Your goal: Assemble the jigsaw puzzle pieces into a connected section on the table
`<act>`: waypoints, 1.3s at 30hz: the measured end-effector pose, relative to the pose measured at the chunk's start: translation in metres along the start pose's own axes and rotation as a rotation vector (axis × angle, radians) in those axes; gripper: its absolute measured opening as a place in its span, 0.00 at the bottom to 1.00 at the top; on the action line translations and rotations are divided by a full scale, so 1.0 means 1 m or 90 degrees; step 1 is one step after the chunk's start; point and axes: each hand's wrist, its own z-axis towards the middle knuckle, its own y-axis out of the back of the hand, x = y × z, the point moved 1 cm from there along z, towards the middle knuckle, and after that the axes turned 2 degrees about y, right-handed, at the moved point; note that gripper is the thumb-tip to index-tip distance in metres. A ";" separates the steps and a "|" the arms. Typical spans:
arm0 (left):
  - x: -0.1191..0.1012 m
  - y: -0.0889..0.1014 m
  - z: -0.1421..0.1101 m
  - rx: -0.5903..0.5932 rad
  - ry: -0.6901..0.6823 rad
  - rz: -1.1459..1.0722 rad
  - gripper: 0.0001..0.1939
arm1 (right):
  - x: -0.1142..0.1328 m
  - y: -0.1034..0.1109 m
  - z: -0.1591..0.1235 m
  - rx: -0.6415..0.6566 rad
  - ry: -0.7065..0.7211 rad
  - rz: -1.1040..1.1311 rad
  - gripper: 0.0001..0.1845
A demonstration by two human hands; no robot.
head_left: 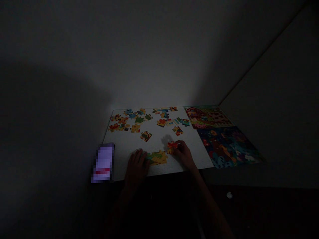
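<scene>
Near the front edge of the white table, my left hand lies flat with fingers spread. Its fingertips touch the left end of a joined strip of jigsaw puzzle pieces, green and yellow. Just right of that strip, my right hand pinches a red and yellow puzzle piece between thumb and fingers. The held piece is slightly raised and casts a shadow on the table. Loose puzzle pieces lie farther back, one of them a little beyond my left hand.
Several more loose pieces are scattered across the back of the table. On the right lie a farm picture and a dark blue picture. A blurred-out lit screen stands at the left edge. Walls close in behind and beside.
</scene>
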 end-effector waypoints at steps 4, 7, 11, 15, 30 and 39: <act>-0.001 0.002 0.001 -0.002 -0.003 0.005 0.20 | 0.010 0.003 -0.005 0.010 -0.010 0.017 0.18; -0.001 0.003 0.001 0.007 0.000 -0.002 0.19 | 0.015 0.004 -0.004 0.022 -0.019 0.021 0.19; -0.002 0.005 0.001 0.022 0.010 -0.020 0.19 | 0.013 0.007 -0.004 0.022 -0.028 0.001 0.19; -0.002 0.005 0.001 0.033 0.015 -0.016 0.19 | 0.007 0.011 -0.010 0.003 -0.031 0.004 0.20; -0.001 0.009 0.001 0.075 -0.022 0.004 0.21 | 0.010 0.011 -0.015 0.066 -0.084 0.022 0.17; -0.002 0.011 0.002 0.079 -0.016 -0.009 0.20 | 0.000 0.008 -0.012 0.065 -0.054 -0.064 0.16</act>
